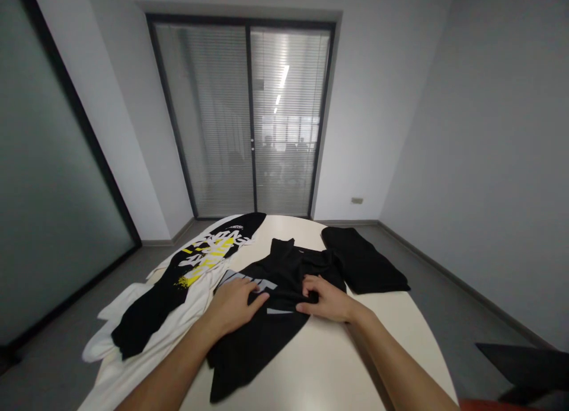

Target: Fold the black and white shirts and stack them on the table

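Observation:
A black shirt point(249, 351) with grey printing lies partly folded and rumpled on the pale round table point(320, 369). My left hand point(235, 304) rests on its left part, over the grey print, with the fingers lying flat and the thumb apart. At the shirt's right side, my right hand point(326, 298) has its fingers curled, thumb and fingers closed on the black cloth near the lower edge. The collar end of the shirt points away from me.
Left on the table lie white garments point(186, 316) and a black piece with white and yellow lettering point(155, 304). A folded black garment point(368, 263) sits at the right edge. Beyond are a glass door with blinds and grey walls; a dark object point(524, 363) stands lower right.

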The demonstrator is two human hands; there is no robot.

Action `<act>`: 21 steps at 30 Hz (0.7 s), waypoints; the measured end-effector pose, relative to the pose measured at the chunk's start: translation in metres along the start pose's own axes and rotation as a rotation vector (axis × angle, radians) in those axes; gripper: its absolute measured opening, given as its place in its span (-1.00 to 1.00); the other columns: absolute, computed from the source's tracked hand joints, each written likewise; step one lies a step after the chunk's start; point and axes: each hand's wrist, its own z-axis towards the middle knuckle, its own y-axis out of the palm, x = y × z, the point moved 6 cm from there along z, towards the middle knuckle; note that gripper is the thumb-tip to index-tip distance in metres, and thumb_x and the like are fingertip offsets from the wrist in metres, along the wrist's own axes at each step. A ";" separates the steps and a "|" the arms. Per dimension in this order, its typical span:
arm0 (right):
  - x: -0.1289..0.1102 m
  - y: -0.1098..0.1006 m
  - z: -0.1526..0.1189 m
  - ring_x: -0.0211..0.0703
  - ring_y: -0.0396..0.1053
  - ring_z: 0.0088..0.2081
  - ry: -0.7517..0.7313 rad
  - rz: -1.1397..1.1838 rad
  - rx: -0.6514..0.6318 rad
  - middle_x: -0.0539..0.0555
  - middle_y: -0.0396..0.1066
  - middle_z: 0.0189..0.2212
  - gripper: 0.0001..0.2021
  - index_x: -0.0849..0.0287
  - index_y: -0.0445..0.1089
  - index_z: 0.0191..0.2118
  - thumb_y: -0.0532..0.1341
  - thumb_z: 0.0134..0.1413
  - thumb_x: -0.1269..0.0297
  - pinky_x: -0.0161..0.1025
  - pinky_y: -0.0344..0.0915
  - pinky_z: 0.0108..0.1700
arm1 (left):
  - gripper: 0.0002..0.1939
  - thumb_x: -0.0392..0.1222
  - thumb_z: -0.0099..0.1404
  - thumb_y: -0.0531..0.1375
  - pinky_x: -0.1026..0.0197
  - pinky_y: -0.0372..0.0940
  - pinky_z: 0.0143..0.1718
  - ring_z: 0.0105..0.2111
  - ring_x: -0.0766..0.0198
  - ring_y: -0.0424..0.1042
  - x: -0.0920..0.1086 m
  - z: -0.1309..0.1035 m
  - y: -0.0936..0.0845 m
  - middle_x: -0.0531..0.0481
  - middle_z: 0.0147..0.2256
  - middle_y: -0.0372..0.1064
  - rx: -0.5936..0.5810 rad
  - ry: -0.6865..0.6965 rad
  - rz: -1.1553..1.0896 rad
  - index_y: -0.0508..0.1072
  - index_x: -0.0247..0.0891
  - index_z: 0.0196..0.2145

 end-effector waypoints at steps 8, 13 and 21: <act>0.012 -0.015 0.000 -0.17 0.38 -0.31 0.148 0.052 0.219 0.01 0.42 -0.34 -0.68 0.10 0.34 -0.05 0.09 0.28 -0.01 -0.22 0.29 -0.19 | -0.64 0.04 0.37 0.07 0.11 0.31 -0.11 -0.11 0.06 0.49 0.004 -0.001 0.004 -0.12 -0.10 0.51 0.010 -0.083 0.006 0.50 -0.10 -0.01; 0.028 -0.015 -0.003 0.07 0.20 0.20 0.227 -0.183 0.308 0.23 0.19 0.24 -0.51 0.08 0.26 0.22 0.12 0.23 0.02 -0.02 0.14 0.22 | -0.53 -0.06 0.33 0.14 -0.06 0.10 0.21 0.23 -0.06 0.17 -0.010 0.003 0.025 -0.17 0.25 0.18 0.070 -0.047 -0.072 0.38 -0.04 0.19; 0.034 -0.015 -0.005 0.11 0.29 0.13 0.300 -0.259 0.224 0.20 0.35 0.12 -0.79 0.10 0.42 -0.13 0.21 0.18 0.15 0.01 0.23 0.09 | -0.65 -0.29 0.31 0.07 0.04 0.27 0.11 -0.01 0.11 0.40 -0.032 0.014 0.027 -0.14 -0.03 0.36 0.205 0.003 -0.283 0.51 -0.21 -0.01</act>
